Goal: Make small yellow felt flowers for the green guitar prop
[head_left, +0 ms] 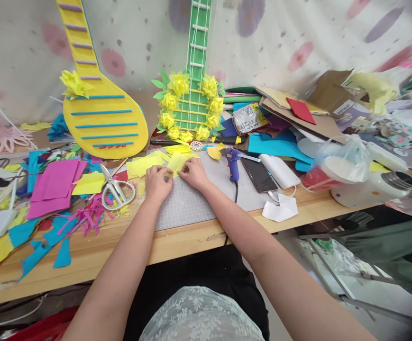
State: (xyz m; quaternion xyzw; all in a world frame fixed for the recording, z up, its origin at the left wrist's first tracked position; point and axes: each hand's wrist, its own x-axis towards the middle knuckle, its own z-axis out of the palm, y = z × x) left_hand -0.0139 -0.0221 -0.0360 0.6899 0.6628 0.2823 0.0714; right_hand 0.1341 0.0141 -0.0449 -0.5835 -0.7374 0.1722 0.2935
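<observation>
Between my two hands is a small piece of yellow paper, held just above the grey cutting mat. My left hand pinches its left edge, thumb against fingers. On the other side, my right hand pinches its lower right edge. More yellow paper lies to the left, partly behind my left hand. Behind the hands stands a green paper guitar ringed with yellow paper flowers. A yellow paper lute-like instrument leans at the left, with blue strips across its body.
White-handled scissors lie left among magenta paper and scraps. A blue glue gun with a cord, a phone and a white power bank lie right. Farther right are a bagged cup and an open white bottle.
</observation>
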